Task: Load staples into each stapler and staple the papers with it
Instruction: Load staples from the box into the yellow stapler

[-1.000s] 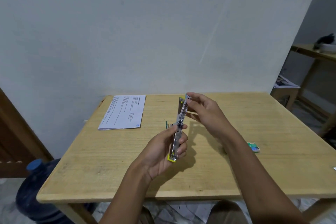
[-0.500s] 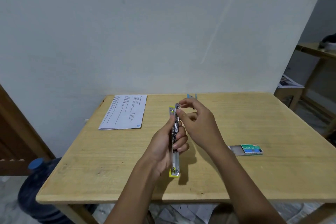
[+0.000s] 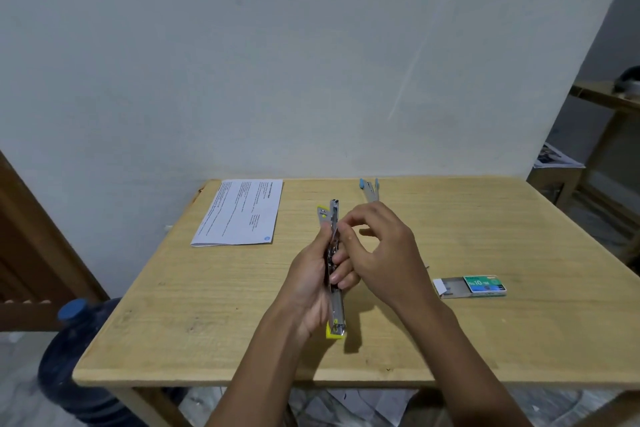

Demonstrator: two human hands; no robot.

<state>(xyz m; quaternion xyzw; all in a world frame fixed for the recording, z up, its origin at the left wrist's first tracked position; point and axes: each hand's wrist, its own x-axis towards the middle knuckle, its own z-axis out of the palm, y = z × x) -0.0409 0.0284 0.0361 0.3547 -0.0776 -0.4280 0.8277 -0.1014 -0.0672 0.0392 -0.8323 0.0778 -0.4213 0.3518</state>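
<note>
Stapler job, mid-load. Left hand (image 3: 311, 284) is wrapped around the yellow stapler (image 3: 336, 308), holding it above the counter (image 3: 207, 322), swung open lengthwise with the metal rail facing up and the yellow end nearest the person. Right hand (image 3: 381, 253) has its fingers curled, thumb and forefinger pinching at the rail near its far end; whether staples sit between them is too small to tell. Staple box (image 3: 474, 286) lies on the counter to the right, well apart from the hands, its grey tray slid part out and its green label reading "No.10". Papers (image 3: 239, 211) lie flat at the far left corner; the printed lines are too small to read, with a small blue round logo at the near right corner. Blue stapler (image 3: 370, 189) lies open at the far edge. Water jug (image 3: 79, 357) with a blue cap stands on the floor, left of the counter.
</note>
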